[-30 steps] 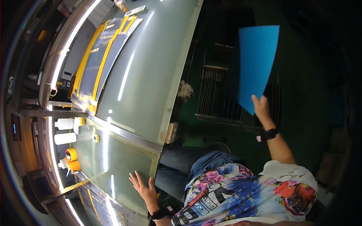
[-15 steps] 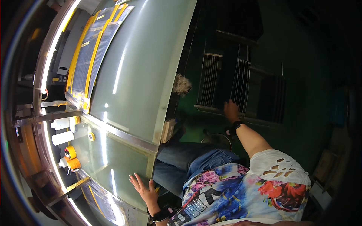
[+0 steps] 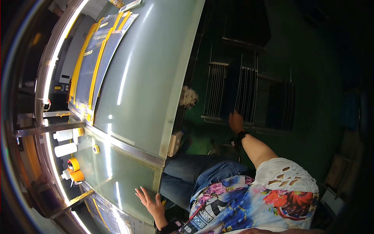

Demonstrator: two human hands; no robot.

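Note:
My left hand [image 3: 151, 203] lies on the edge of the glass-topped table [image 3: 128, 171], fingers spread and holding nothing. Off to the right, my right hand [image 3: 235, 122] reaches down to a wire rack [image 3: 215, 91] near the floor. Its fingers are closed at the near edge of a dark flat panel [image 3: 233, 87] that stands among the rack's thin wires. Dim light hides the fingertips and much of the panel.
Blue sheets edged with yellow tape [image 3: 91, 58] lie on the far tabletop. White bottles [image 3: 65, 149] and orange tape rolls [image 3: 77, 176] stand at the table's left. A second rack [image 3: 278, 103] holds dark panels. A socket box [image 3: 175, 143] sits at the table's edge.
The view has shifted slightly. My right hand has come a little nearer and left along the rack, and the dark panel stands straighter among the wires. My left hand stays on the table.

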